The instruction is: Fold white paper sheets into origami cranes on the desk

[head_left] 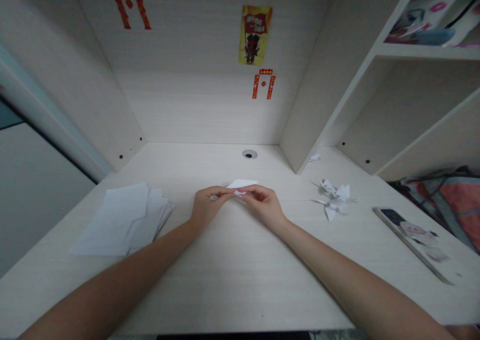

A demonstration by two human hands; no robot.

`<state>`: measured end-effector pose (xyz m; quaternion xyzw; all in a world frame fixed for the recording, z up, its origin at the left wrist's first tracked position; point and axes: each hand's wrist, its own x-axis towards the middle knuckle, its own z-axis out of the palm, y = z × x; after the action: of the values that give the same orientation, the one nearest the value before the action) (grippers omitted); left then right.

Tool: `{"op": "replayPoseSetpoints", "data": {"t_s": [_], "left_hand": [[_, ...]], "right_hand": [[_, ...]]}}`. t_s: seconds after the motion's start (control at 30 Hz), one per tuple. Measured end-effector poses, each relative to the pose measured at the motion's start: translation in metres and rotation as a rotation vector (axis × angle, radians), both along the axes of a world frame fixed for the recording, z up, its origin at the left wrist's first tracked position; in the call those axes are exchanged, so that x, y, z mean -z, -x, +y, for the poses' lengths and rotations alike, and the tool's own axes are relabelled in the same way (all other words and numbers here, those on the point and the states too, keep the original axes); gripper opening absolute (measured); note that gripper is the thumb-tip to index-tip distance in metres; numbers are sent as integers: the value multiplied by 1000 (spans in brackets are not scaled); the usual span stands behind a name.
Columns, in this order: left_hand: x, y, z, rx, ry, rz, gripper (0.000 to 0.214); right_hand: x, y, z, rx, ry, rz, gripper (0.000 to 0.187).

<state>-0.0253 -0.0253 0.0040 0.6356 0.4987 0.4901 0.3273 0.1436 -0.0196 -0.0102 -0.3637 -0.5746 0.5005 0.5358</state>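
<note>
Between my two hands is a small piece of folded white paper [242, 183], pinched just above the middle of the desk. My left hand [211, 205] grips its near edge from the left with thumb and forefinger. From the right, my right hand [265, 205] pinches the same edge, its fingertips touching or almost touching those of the left. The far part of the paper shows flat beyond the fingers. Its near part is mostly hidden by them, so the exact fold cannot be made out.
A stack of white paper sheets [123, 220] lies left on the desk [225, 285]. Several folded paper pieces [333, 197] sit at the right, near a phone [412, 242]. An upright divider [318, 90] meets the desk behind them. A round cable hole [249, 154] is at the back.
</note>
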Motion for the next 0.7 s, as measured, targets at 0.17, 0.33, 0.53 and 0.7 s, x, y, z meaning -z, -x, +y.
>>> {"op": "replayPoseSetpoints", "data": {"t_s": [0.17, 0.33, 0.53, 0.7], "left_hand": [[-1, 0, -1, -3, -17, 16, 16], [-3, -1, -2, -17, -18, 20, 17], [-1, 0, 0, -38, -6, -14, 20], [-1, 1, 1, -53, 6, 7, 21]], "right_hand": [[1, 0, 0, 34, 15, -38, 18], [1, -1, 1, 93, 15, -60, 15], [0, 0, 0, 142, 26, -61, 15], [1, 1, 0, 158, 27, -47, 15]]}}
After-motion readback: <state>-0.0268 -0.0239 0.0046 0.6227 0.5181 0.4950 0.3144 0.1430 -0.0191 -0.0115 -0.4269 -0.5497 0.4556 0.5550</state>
